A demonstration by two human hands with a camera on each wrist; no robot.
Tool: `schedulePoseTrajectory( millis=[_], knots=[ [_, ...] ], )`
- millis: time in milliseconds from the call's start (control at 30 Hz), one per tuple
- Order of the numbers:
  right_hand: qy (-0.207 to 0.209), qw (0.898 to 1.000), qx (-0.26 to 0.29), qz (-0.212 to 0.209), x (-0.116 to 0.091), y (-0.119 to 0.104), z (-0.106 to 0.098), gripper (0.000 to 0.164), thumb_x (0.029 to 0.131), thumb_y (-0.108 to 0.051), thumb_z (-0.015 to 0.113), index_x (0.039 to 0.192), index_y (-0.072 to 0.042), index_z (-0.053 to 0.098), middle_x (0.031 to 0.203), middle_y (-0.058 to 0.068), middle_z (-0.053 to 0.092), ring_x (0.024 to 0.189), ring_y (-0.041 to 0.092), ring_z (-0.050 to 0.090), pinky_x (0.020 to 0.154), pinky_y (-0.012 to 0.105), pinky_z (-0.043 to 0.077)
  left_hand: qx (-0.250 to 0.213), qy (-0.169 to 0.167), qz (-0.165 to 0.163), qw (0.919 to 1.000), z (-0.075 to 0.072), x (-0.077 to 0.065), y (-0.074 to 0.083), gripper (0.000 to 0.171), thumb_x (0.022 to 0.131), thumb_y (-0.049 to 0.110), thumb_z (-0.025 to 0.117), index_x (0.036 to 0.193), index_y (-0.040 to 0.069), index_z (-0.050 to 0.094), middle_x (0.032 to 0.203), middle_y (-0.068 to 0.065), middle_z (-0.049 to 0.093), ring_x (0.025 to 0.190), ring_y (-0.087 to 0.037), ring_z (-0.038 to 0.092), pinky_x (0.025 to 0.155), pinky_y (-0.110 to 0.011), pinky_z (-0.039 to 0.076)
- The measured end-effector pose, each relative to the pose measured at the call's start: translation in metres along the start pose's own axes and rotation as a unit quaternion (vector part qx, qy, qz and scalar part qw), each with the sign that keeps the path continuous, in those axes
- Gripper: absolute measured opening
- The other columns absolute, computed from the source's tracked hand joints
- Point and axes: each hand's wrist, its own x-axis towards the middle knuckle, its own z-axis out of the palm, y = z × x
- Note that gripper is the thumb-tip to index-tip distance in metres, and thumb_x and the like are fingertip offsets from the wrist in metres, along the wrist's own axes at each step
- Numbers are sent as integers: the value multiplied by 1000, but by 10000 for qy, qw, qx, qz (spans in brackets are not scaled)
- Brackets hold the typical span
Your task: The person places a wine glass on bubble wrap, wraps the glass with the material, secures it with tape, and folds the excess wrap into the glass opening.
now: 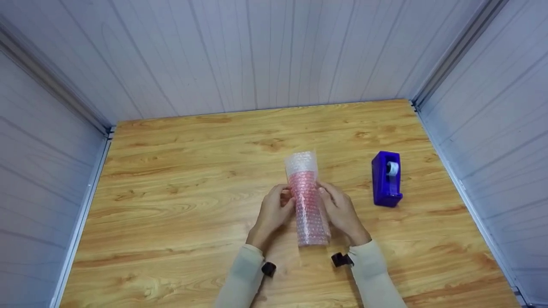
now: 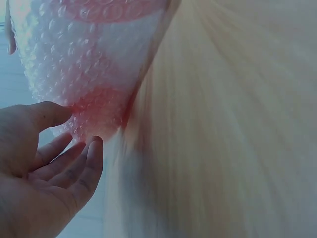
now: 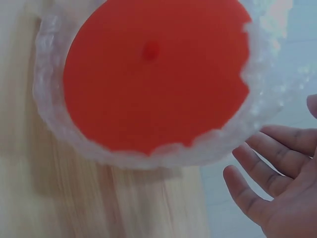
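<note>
A red-and-white cylinder in bubble wrap point(image 1: 305, 205) lies lengthwise between the two hands on the wooden table. My left hand point(image 1: 275, 208) is at its left side, thumb and index fingertips against the wrap with a gap between them. In the left wrist view the fingers of this hand point(image 2: 59, 163) curve loosely at the wrap's edge. At the right side, my right hand point(image 1: 340, 209) rests its thumb and fingertips along the wrap. The right wrist view has the cylinder's flat red end point(image 3: 158, 74) inside the wrap's rim, with the right hand's relaxed fingers point(image 3: 247, 193) beside it.
A blue tape dispenser point(image 1: 387, 179) with a roll of white tape point(image 1: 392, 168) stands to the right of the hands. The wooden table point(image 1: 180, 171) is bounded by pale panel walls point(image 1: 274, 51) at the back and both sides.
</note>
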Motion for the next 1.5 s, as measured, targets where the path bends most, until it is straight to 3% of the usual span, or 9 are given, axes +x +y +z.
schedulePoseTrajectory(
  millis=[100, 233, 467, 633, 733, 833, 967, 1167, 1500],
  knots=[
    [-58, 9994, -306, -160, -2, -5, 2, 40, 107, -24, 48, 139, -1, 57, 135, 14, 60, 124, 31, 54, 104, 48, 44, 186, -88, 83, 9998, -1, -3, -2, 29, 91, -1, 67, 119, -3, 60, 108, -15, 65, 93, -23, 68, 79, -26, 57],
    [-52, 9928, -926, -754, -5, -7, 5, 35, 105, -17, 54, 135, 1, 60, 129, 14, 63, 119, 30, 56, 103, 46, 45, 655, -123, 413, 9969, -1, -7, -4, 28, 92, 0, 69, 118, -2, 60, 108, -15, 66, 89, -25, 67, 75, -31, 56],
    [120, 9542, -2235, -1984, -6, -11, 15, 25, 98, -12, 63, 118, 0, 71, 121, 16, 68, 111, 34, 59, 93, 51, 48, 1460, -152, 804, 9859, -5, -11, -10, 27, 94, 4, 68, 119, -2, 62, 112, -16, 66, 104, -29, 64, 90, -40, 53],
    [-65, 9438, -2671, -1947, -8, -18, 19, 28, 99, -19, 62, 120, -2, 71, 125, 14, 66, 112, 35, 58, 86, 54, 49, 1830, -112, 604, 9812, -16, -8, -2, 27, 95, 6, 66, 121, -1, 65, 114, -15, 66, 105, -28, 64, 92, -40, 53],
    [-160, 9405, -2794, -1925, -9, -21, 20, 30, 99, -20, 62, 122, -3, 71, 126, 13, 65, 114, 36, 57, 86, 54, 48, 1885, 258, 978, 9769, -23, -1, 7, 27, 94, 4, 67, 120, 0, 66, 115, -14, 66, 104, -27, 65, 91, -38, 54],
    [-201, 9396, -2847, -1887, -9, -21, 20, 31, 99, -20, 62, 124, -4, 70, 127, 13, 65, 115, 36, 57, 85, 54, 49, 1823, 315, 1672, 9684, -27, 8, 17, 32, 93, 6, 69, 124, 0, 64, 120, -14, 63, 111, -27, 62, 97, -37, 50],
    [-305, 9460, -2715, -1742, -10, -21, 20, 31, 100, -20, 60, 127, -6, 69, 130, 11, 64, 118, 35, 56, 88, 54, 48, 1829, -362, 2100, 9598, -31, 16, 24, 43, 94, 13, 71, 134, 3, 59, 136, -16, 56, 125, -30, 53, 108, -39, 42],
    [-451, 9611, -2288, -1483, -11, -21, 18, 32, 106, -18, 49, 130, -3, 63, 129, 11, 65, 121, 32, 56, 97, 56, 45, 1936, -1317, 1681, 9576, -34, 18, 23, 58, 91, 21, 73, 144, 7, 53, 150, -13, 45, 131, -29, 45, 111, -40, 37],
    [-537, 9688, -2050, -1285, -8, -23, 13, 32, 106, -19, 48, 134, -6, 58, 127, 13, 65, 112, 31, 58, 95, 55, 44, 1920, -1184, 1421, 9638, -30, 22, 22, 62, 89, 37, 77, 140, 8, 56, 148, -13, 41, 130, -29, 44, 108, -39, 40]
  ],
)
